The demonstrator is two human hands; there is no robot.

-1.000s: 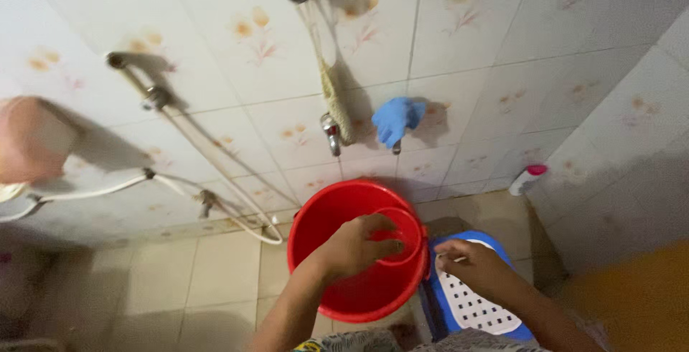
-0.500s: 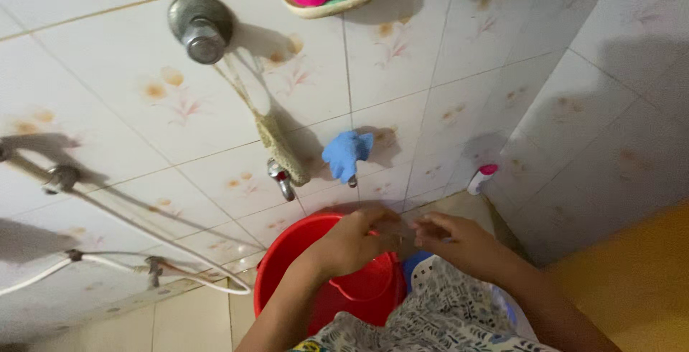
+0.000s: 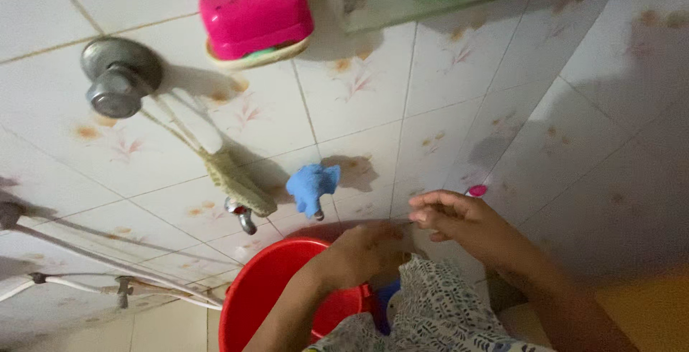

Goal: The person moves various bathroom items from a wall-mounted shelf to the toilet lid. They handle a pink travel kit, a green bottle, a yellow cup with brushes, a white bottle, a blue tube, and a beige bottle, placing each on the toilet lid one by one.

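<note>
Both hands meet above the red bucket [image 3: 273, 294], which stands upright, mouth up. Left hand [image 3: 369, 251] curled, contents hidden; right hand [image 3: 459, 223] pinched, grip unclear. A pink soap box [image 3: 255, 11] sits well above.

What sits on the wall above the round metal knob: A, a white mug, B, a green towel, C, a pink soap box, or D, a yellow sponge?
C: a pink soap box with a lid rests in a pale holder on the tiled wall, just up and right of the metal knob.
</note>
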